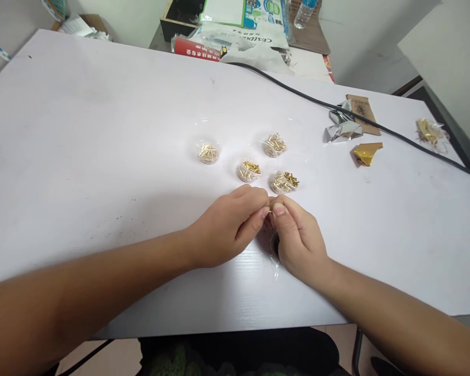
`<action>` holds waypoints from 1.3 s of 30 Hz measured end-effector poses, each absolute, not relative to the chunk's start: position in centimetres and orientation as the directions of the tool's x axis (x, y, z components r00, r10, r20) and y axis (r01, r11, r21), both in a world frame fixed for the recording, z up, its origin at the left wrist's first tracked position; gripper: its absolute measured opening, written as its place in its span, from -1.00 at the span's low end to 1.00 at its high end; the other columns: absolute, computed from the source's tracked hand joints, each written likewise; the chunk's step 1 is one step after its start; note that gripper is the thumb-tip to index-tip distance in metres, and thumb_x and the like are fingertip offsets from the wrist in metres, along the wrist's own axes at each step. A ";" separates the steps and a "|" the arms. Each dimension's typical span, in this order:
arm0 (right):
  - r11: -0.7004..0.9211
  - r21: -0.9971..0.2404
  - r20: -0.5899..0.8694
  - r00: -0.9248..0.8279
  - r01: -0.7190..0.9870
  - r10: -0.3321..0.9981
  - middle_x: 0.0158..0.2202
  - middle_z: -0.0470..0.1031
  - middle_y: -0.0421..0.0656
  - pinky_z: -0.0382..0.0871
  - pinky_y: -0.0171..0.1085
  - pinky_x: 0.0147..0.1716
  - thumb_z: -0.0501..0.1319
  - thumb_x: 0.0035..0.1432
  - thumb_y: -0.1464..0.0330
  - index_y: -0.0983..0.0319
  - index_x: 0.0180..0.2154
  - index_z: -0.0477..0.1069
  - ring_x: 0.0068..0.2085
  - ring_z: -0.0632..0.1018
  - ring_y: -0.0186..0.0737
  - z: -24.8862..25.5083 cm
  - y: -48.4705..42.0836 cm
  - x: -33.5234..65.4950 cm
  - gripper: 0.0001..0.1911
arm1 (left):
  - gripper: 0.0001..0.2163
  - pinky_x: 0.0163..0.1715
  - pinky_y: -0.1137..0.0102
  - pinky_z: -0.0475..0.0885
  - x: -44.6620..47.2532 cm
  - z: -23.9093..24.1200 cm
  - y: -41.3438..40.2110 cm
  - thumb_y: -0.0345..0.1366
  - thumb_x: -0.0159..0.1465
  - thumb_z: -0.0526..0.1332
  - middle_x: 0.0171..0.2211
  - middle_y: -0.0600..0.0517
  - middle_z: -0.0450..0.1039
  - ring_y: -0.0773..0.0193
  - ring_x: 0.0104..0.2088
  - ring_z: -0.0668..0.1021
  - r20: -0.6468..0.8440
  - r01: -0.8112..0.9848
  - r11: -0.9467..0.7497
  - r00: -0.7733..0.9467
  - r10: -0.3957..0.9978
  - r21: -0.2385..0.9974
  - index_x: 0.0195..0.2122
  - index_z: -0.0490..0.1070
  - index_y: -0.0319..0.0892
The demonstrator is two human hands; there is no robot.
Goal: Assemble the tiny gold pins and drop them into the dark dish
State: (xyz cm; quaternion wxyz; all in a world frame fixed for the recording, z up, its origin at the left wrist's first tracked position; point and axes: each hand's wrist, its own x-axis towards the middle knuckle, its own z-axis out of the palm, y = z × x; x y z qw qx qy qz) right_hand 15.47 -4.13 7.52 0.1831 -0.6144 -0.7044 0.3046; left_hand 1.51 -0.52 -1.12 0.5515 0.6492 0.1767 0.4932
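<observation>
My left hand (241, 216) and my right hand (300, 235) meet fingertip to fingertip, both closed in a pinch. Between the thumbs shows a tiny gold-coloured pin (270, 211); most of it is hidden by the fingers. Just beyond the hands stand small clear cups of gold-coloured pins: one near cup (284, 182), a second cup (249, 170) to its left, a third cup (274, 145) behind, and another cup (208, 153) farther left. Partly covered by my right hand is a clear round container (274, 248) with something dark in it.
A black cable (309, 97) runs across the white table (82, 130) to the right edge. Silver foil (343, 131), gold foil (366, 154), brown card (363, 112) and a clear bag (432, 133) lie at the right. Packages (238, 36) and a bottle (305, 13) are behind the table.
</observation>
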 end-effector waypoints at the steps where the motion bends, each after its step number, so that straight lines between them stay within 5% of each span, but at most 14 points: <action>1: 0.061 -0.649 -0.112 -0.174 0.759 0.978 -0.54 0.13 -0.26 0.13 -0.31 -0.50 -0.09 0.43 0.27 0.20 -0.46 0.08 -0.49 0.20 -0.34 7.5 -4.1 15.4 -0.63 | -0.78 -0.36 0.42 0.24 1.5 -1.1 -0.5 -0.34 0.38 -0.05 -0.47 0.09 0.23 0.35 -0.40 0.30 0.451 -0.305 -0.341 0.450 0.771 0.889 -0.45 0.09 -0.15; 23: -0.003 -0.717 -0.175 -0.176 0.697 0.969 -0.54 0.15 -0.26 0.15 -0.29 -0.48 -0.06 0.42 0.21 0.20 -0.47 0.11 -0.48 0.22 -0.32 7.4 -4.0 15.7 -0.61 | -0.80 -0.26 0.40 0.29 1.6 -1.3 -0.8 -0.38 0.39 -0.06 -0.42 0.07 0.30 0.34 -0.37 0.31 0.519 -0.298 -0.429 0.395 0.758 0.853 -0.41 0.16 -0.15; 30: 0.122 -0.652 -0.109 -0.251 0.748 0.962 -0.53 0.23 -0.24 0.20 -0.29 -0.50 -0.06 0.41 0.26 0.22 -0.44 0.22 -0.50 0.28 -0.33 7.8 -3.3 16.6 -0.65 | -0.81 -0.29 0.40 0.27 1.1 -1.6 -1.0 -0.35 0.39 -0.04 -0.47 0.09 0.25 0.36 -0.40 0.29 0.475 -0.272 -0.395 0.376 0.796 0.878 -0.41 0.17 -0.16; 39: 0.433 -0.541 0.180 -0.404 0.721 0.897 -0.50 0.33 -0.19 0.25 -0.29 -0.58 0.05 0.30 0.45 0.21 -0.36 0.32 -0.54 0.35 -0.33 9.9 -2.8 17.2 -0.84 | -0.78 -0.39 0.40 0.26 0.9 -1.6 -0.9 -0.28 0.37 -0.03 -0.50 0.09 0.24 0.36 -0.45 0.29 0.387 -0.240 -0.312 0.411 0.825 0.919 -0.43 0.19 -0.17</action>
